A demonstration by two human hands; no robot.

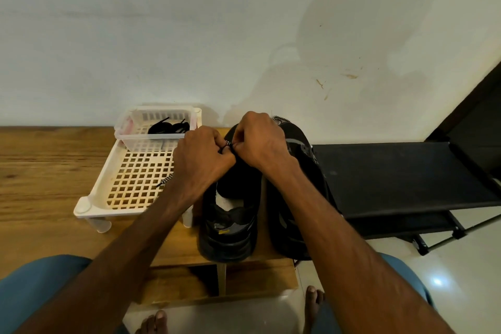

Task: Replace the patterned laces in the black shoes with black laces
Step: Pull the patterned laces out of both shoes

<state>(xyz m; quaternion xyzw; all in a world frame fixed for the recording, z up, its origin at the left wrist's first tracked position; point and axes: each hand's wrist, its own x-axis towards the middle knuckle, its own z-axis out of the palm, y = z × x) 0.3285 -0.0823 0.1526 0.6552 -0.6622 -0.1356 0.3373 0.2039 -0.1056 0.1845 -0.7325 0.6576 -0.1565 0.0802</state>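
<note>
Two black shoes stand side by side on the wooden table (48, 171), heels toward me: the left shoe (230, 228) and the right shoe (295, 198). Over the left shoe's front, my left hand (202, 160) and my right hand (257, 138) meet and pinch a black-and-white patterned lace (227, 144) between their fingertips. A loose end of that lace (164, 181) hangs left over the white rack. Another patterned lace end (279, 118) shows at the right shoe's toe. Black laces (168, 127) lie coiled in a small clear basket (127, 133).
A white perforated plastic rack (130, 184) stands on the table left of the shoes, with the basket at its far end. A black fabric shoe rack (393, 176) sits to the right. A pale wall rises behind. My knees and bare feet show at the bottom.
</note>
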